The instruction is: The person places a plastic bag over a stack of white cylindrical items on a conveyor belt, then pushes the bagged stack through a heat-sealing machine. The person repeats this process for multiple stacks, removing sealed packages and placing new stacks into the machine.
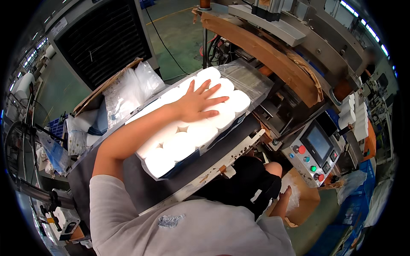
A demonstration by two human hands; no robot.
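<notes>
My left hand [198, 102] lies flat with fingers spread on top of a pack of white paper rolls [196, 132]. The rolls stand upright in rows, with a dark blue and clear wrapper [188, 158] along their lower side. They rest on a dark conveyor belt [124, 187] in front of me. Low at my right side, my right hand [283, 202] is beside an open cardboard box [308, 198] with clear plastic film [294, 199] in it. Only part of that hand shows, and whether it grips the film is unclear.
A control panel [314, 151] with coloured buttons and a screen stands at right. Behind it is a machine with a brown curved cover [260, 55]. Beyond the belt, a carton holds clear plastic bags [128, 91]. A metal rail [205, 173] edges the belt nearest me.
</notes>
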